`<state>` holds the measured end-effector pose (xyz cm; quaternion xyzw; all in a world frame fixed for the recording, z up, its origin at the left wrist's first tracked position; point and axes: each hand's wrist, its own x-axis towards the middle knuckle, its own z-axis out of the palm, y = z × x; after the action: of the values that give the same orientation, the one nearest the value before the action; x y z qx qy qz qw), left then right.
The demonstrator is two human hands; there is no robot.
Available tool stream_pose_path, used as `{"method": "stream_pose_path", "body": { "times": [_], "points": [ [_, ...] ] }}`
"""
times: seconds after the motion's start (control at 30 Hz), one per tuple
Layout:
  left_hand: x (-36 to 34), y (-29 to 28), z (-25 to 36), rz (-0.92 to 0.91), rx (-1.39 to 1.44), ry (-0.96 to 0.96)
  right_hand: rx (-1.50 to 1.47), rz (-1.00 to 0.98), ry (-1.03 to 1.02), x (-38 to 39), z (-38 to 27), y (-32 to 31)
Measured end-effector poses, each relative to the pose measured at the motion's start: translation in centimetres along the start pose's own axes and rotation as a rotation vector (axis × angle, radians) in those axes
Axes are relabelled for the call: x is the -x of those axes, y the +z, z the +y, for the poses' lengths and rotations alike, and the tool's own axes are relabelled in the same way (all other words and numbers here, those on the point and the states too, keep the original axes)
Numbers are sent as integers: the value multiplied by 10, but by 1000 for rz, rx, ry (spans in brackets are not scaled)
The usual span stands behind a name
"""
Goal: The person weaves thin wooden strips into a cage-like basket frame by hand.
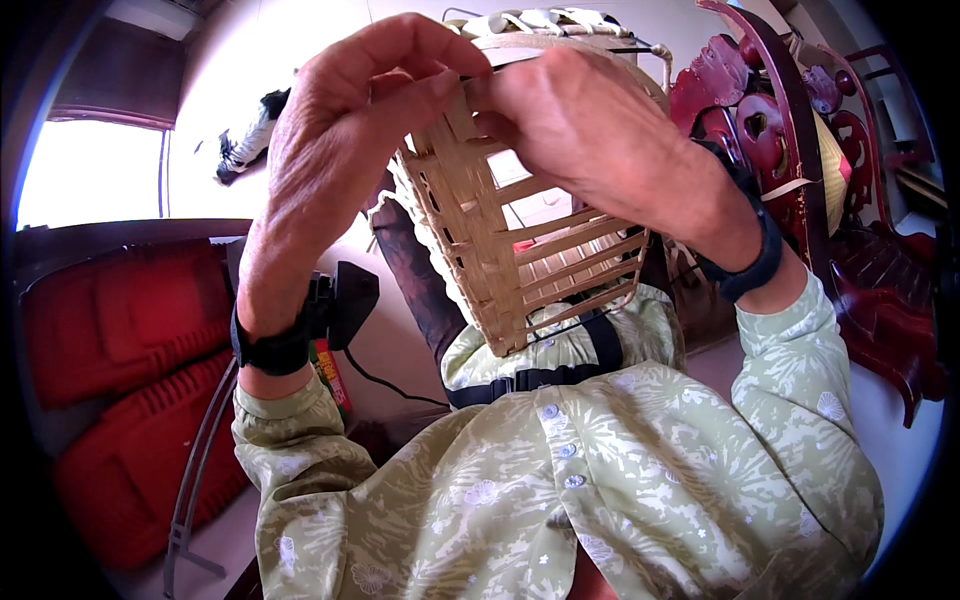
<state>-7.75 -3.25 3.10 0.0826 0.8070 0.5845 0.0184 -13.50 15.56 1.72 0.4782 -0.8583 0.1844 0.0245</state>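
Observation:
A woven basket [480, 240] of flat tan strips rests on my lap, its open-slatted side facing right and its rim at the far end. At the near left part of that rim, my left hand [375, 85] pinches with thumb and forefinger; what lies between them is too small to make out. Close beside it, my right hand [560, 110] is closed, its fingertips bent down toward the same corner and partly hidden behind the back of the hand. Both hands nearly meet above the basket's upper corner.
A carved dark-red wooden chair [800, 150] stands at the right. Red moulded cases [130, 330] lie at the left. A black-and-white object [250, 135] is on the pale floor farther off. Dark straps with a black device [350, 300] circle my left wrist, a cable hanging from it.

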Motion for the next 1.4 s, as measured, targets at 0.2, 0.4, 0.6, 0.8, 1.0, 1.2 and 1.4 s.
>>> {"method": "stream_pose_path", "body": {
  "times": [0.2,0.4,0.6,0.8,1.0,1.2,1.4],
  "points": [
    [9,2,-6,122,63,24,25,297,-95,5,-5,18],
    [12,3,-14,85,-20,123,-10,422,-121,21,-17,7],
    [18,-1,-6,60,-25,64,-85,480,-175,19,-27,-1],
    [20,-1,-12,105,-63,120,-361,442,-184,24,-27,-5],
    [23,3,-9,107,-64,148,-675,272,-26,32,-39,-10],
    [28,2,-11,84,-27,192,-895,312,-1,29,-65,6],
    [38,-3,-14,87,-56,153,-593,463,-209,37,-72,25]
  ]
}}
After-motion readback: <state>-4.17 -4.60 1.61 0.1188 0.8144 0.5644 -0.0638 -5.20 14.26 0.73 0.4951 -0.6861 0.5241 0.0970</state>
